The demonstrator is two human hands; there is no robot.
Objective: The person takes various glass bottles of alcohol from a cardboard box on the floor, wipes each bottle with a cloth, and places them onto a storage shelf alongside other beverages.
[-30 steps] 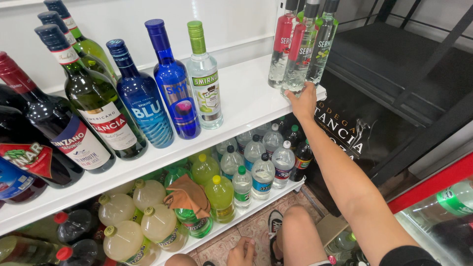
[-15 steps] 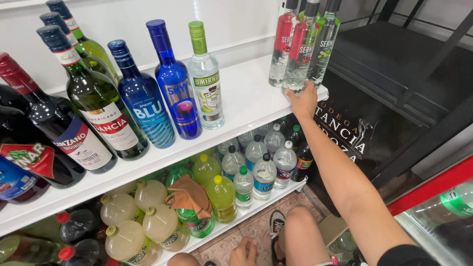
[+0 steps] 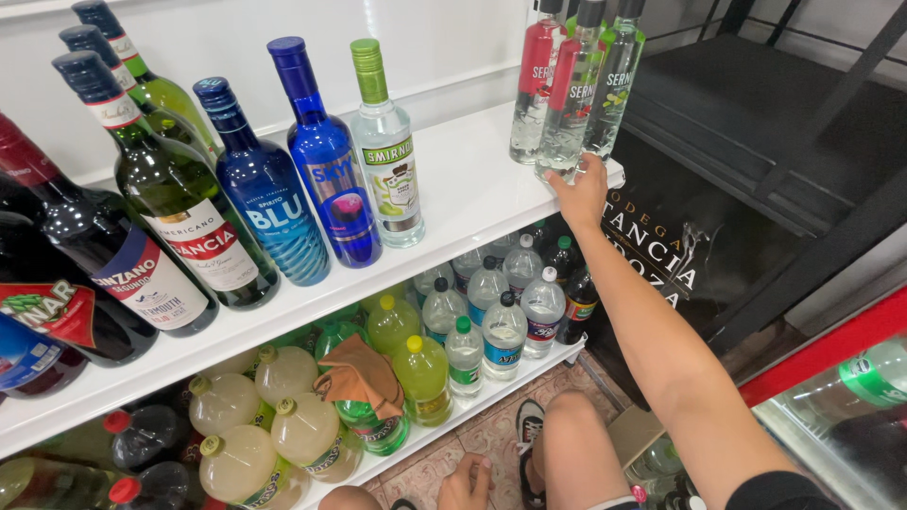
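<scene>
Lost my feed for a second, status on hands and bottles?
Right hand gripping base of front clear bottle, shelf edge. Left hand low, empty. Two sister bottles close behind.

Along the upper shelf (image 3: 472, 189), toward its left end: a clear bottle with green cap (image 3: 385, 151), two blue bottles (image 3: 326, 165) (image 3: 260, 194) just beside it, then green wine bottles (image 3: 179, 203) and dark ones (image 3: 76, 255) at the far left edge. On the lower shelf (image 3: 491, 392): yellow soda bottles (image 3: 416, 373), small water bottles (image 3: 504, 331), pale jugs (image 3: 236, 458), a brown cloth (image 3: 359, 373) draped over a green bottle. At the right, beyond the shelf ends, a black box (image 3: 680, 246) and a black rack (image 3: 803, 123).
</scene>
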